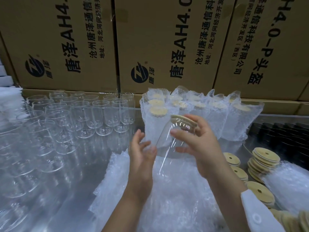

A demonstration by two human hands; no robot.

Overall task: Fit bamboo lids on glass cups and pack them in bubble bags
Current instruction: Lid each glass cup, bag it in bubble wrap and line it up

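Observation:
A clear glass cup [168, 139] is tilted in mid-air at the centre, with a round bamboo lid [181, 120] on its mouth. My right hand [199, 144] grips the cup near the top, fingers curled round the glass and the lid's edge. My left hand [142, 154] is at the cup's base, its fingers spread and touching the glass. Flat bubble bags [167, 190] lie in a pile under both hands. Several packed cups in bubble bags [200, 114] stand behind, bamboo lids showing at their tops.
Many bare glass cups [80, 114] stand in rows at the left. Stacks of loose bamboo lids [264, 159] lie at the right beside another bubble bag [291, 185]. Large printed cardboard boxes [150, 44] form a wall at the back. A black tray [284, 136] sits at far right.

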